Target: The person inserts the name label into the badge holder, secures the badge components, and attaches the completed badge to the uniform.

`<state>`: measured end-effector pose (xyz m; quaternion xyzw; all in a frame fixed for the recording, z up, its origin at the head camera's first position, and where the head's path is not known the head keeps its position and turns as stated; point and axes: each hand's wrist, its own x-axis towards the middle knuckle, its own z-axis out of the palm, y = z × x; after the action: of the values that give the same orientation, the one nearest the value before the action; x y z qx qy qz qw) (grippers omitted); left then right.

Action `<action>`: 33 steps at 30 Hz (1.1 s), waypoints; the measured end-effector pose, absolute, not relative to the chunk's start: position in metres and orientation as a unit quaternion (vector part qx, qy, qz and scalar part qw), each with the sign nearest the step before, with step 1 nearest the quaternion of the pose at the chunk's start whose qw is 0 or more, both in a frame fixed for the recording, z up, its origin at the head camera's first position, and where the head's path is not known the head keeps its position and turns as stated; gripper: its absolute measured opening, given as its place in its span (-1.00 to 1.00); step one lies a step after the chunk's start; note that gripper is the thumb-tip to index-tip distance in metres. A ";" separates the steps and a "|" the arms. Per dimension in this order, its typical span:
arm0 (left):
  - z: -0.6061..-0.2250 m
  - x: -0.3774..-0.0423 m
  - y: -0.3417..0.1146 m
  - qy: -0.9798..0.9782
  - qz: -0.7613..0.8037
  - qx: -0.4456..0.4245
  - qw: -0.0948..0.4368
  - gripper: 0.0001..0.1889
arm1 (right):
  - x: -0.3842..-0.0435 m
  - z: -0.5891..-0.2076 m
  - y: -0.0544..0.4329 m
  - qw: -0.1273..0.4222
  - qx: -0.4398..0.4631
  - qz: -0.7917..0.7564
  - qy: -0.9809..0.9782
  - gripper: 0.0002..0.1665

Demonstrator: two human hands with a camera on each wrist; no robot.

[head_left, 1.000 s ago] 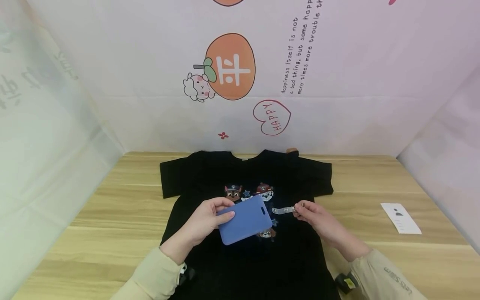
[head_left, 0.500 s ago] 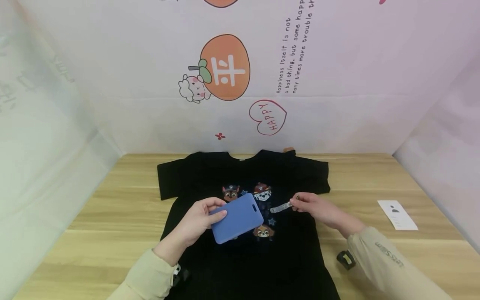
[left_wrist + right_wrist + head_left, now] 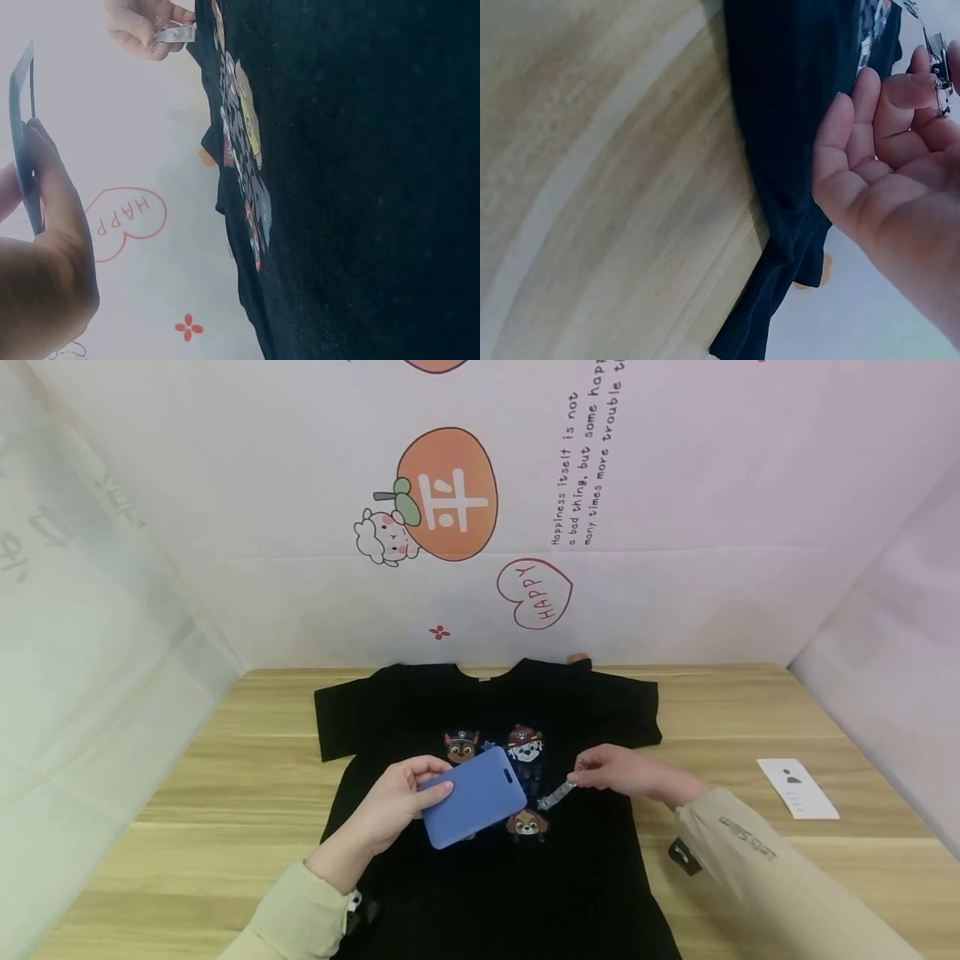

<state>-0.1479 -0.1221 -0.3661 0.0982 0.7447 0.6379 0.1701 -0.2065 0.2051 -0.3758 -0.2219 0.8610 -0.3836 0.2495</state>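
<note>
The wall (image 3: 675,477) is white and fills the back. It has an orange fruit (image 3: 457,497) with a white "平" on it, and a red heart (image 3: 535,593) with "HAPPY" inside. Words there run sideways: "Happiness itself is not a bad thing, but some happ…", then "many times more trouble th…", cut off at the top.

The tabletop (image 3: 750,727) is made of light wood. On it the black shirt (image 3: 502,893) lies flat, with dog faces (image 3: 527,824) on the front.

Two tan sleeves (image 3: 772,860) come in from the bottom corners. The right one has dark writing, hard to read.

The left hand (image 3: 408,797) reaches up and in. Its thumb lies on top of the blue holder (image 3: 474,799) and its fingers go under, so it is held tight. The right hand (image 3: 615,770) bends down from its side. Its thumb and finger pinch the metal end of the clip; the other fingers curl loosely.

The holder is up above the shirt, tilted, with its slot on the right end. The white card (image 3: 797,788) lies to the right of the shirt. It shows a little person and lines too small to read. The clip (image 3: 557,793) hangs its clear strap near the holder, not touching.
</note>
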 end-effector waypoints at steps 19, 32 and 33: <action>-0.371 -0.148 -0.119 0.740 0.641 0.107 0.175 -0.70 | -0.222 -0.384 0.198 0.153 -0.213 -0.291 0.920 -0.75; -0.372 -0.148 -0.118 0.736 0.646 0.100 0.177 -0.71 | -0.227 -0.390 0.194 0.128 -0.231 -0.245 0.933 -0.74; -0.372 -0.148 -0.118 0.736 0.646 0.099 0.177 -0.71 | -0.228 -0.390 0.193 0.127 -0.233 -0.243 0.933 -0.74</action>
<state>-0.1482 -0.1181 -0.3720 0.0991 0.7356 0.6463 0.1772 -0.2275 0.1932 -0.3902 -0.2325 0.9332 -0.2428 0.1270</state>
